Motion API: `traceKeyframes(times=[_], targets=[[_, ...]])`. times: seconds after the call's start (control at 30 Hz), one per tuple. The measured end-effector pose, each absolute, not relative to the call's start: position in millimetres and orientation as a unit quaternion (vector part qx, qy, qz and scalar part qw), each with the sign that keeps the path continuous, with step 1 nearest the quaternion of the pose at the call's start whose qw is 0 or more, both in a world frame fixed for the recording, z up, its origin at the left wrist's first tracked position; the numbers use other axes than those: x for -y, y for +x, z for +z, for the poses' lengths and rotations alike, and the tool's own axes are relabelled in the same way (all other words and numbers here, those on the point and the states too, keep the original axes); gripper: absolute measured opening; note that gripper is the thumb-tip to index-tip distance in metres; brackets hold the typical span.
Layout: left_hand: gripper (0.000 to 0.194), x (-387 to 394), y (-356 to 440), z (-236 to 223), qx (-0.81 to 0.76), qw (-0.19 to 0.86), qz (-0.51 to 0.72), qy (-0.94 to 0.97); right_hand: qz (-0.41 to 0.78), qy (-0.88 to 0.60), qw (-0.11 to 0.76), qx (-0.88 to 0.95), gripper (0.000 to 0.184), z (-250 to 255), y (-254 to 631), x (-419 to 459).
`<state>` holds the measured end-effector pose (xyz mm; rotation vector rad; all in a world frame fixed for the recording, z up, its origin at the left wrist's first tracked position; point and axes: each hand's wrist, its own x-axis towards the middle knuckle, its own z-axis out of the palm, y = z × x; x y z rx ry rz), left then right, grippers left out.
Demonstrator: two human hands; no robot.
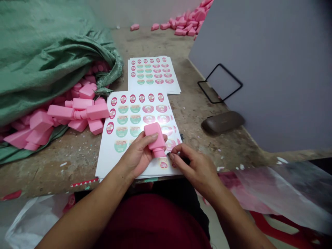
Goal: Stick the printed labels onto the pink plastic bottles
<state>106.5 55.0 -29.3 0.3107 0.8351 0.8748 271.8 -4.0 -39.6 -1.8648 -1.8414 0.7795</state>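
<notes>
So the left hand (138, 155) has its grip wrapped snugly round a pink bottle (155, 135), neck toward the person, over the sticker sheet (105, 164) at the desk's (186, 107) front edge. Right hand (195, 166) is just beside it, thumb and finger nearly together at a small dark bit (168, 154); can't tell if that grip's actually got it.

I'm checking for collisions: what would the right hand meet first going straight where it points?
Probably the pink bottle, at its neck, held in the left hand; depth is hard to judge.
</notes>
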Motion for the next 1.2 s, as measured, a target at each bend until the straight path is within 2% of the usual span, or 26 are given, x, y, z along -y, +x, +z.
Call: traceKeyframes(times=[0.17,0.37,0.43,0.67,1.07,1.2], targets=[[0.025,-53,106,-29,-0.388,0.812,0.411,0.143,0.154,-0.674,0.172,0.702,0.019,-41,271,6],[0.033,-53,105,-30,-0.382,0.814,0.412,0.147,0.086,-0.657,0.153,0.733,0.019,-41,267,6],[0.034,-54,105,-30,-0.378,0.815,0.413,0.146,0.091,-0.653,0.158,0.735,0.018,-39,264,5],[0.036,-53,104,-33,-0.372,0.819,0.413,0.142,0.221,-0.665,0.176,0.692,0.018,-37,271,3],[0.035,-53,104,-31,-0.374,0.818,0.415,0.14,0.04,-0.643,0.144,0.752,0.02,-38,264,7],[0.032,-53,104,-32,-0.371,0.819,0.412,0.146,0.055,-0.654,0.134,0.743,0.018,-37,263,5]])
